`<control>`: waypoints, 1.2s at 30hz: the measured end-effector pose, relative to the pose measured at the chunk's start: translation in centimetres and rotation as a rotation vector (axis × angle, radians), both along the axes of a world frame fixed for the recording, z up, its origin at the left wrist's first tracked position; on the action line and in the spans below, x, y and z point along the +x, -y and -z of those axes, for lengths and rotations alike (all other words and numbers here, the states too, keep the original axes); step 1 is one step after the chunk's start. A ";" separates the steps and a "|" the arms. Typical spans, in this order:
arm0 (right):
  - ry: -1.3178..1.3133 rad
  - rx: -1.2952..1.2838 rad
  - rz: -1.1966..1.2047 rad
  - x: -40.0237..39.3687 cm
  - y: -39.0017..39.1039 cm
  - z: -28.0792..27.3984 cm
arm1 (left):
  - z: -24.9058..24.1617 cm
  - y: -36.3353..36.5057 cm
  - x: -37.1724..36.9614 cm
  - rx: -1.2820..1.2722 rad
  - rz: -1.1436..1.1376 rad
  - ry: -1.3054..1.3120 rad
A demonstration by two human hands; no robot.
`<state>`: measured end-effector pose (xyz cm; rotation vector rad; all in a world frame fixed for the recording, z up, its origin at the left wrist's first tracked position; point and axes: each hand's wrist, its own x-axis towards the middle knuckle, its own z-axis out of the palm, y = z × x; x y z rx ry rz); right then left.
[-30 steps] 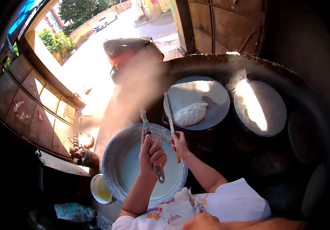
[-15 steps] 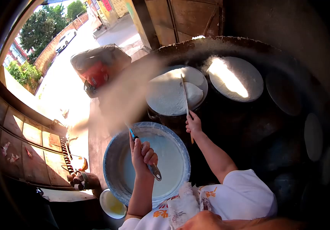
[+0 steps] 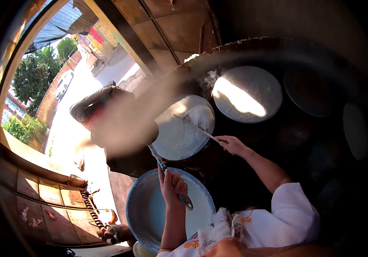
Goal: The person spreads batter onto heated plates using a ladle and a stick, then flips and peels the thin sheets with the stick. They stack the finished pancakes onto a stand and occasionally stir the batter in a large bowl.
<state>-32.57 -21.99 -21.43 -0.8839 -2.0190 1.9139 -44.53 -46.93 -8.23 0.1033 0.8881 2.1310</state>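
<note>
My left hand (image 3: 174, 187) is wrapped round the blue-and-grey handle of a utensil (image 3: 162, 165); its far end is lost in a brown blur. Below that hand is a large blue-rimmed basin (image 3: 134, 214) of pale liquid. My right hand (image 3: 232, 144) grips a long thin stick or spatula (image 3: 197, 127). Its tip lies over the white layer on a round griddle (image 3: 175, 143), where a thicker, folded white patch (image 3: 200, 116) sits at the upper right. The blur partly hides the griddle's left edge.
A second round griddle (image 3: 246, 95) with a white layer and a bright sun patch steams at the upper right. Darker round plates (image 3: 307, 92) lie farther right. A covered red-and-black object (image 3: 100, 100) stands at the upper left, near the sunlit opening. A pale bowl (image 3: 142, 250) is below the basin.
The view has shifted and turned. The stick in my right hand has swung from nearly upright to a slant pointing up-left, and the white patch lies flatter. Both hands keep their hold.
</note>
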 end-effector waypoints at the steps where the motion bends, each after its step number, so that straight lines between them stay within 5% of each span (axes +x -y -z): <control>1: 0.074 -0.047 -0.052 2.7 0.8 -0.2 | -0.6 -0.9 0.0 -0.062 0.005 -0.020; 5: 0.121 -0.102 0.039 5.7 -4.0 -0.7 | -0.9 -5.7 -0.1 -0.157 0.030 -0.066; 8: 0.061 0.500 0.016 0.4 -6.0 0.3 | -0.3 -10.2 0.0 -0.208 0.018 -0.070; 10: 0.100 0.817 -0.010 -0.1 -5.9 -0.2 | 0.6 -10.4 -1.1 -0.002 0.111 0.007; 13: 0.155 0.892 0.350 2.8 -6.1 0.7 | -1.7 -10.5 -2.5 0.229 0.303 0.208; 16: 0.178 0.858 0.157 -0.1 -4.4 3.6 | -1.0 -14.6 -3.6 -0.059 0.132 0.210; 18: 0.294 0.877 0.042 -1.4 -5.9 1.5 | 0.7 -16.1 -5.8 0.094 0.229 0.373; 20: 0.292 0.935 0.173 -1.1 -8.1 1.1 | 0.8 -15.4 -6.7 0.173 0.201 0.651; 21: 0.346 0.808 0.116 -0.7 -8.3 -1.3 | 0.6 -14.6 -7.1 0.160 0.237 0.703; 22: 0.114 0.522 0.153 -0.8 -8.1 -0.8 | 0.2 -14.4 -7.1 0.163 0.223 0.733; 26: 0.143 0.653 -0.098 -2.7 -7.3 -1.1 | 1.6 -15.9 -8.6 0.071 0.218 0.706; 30: 0.032 0.590 0.299 0.7 -5.7 2.6 | 2.9 -16.2 -9.4 0.074 0.224 0.562; 36: -0.052 0.098 0.110 -1.3 3.2 1.3 | 9.0 -16.6 -2.3 -0.101 -0.051 0.505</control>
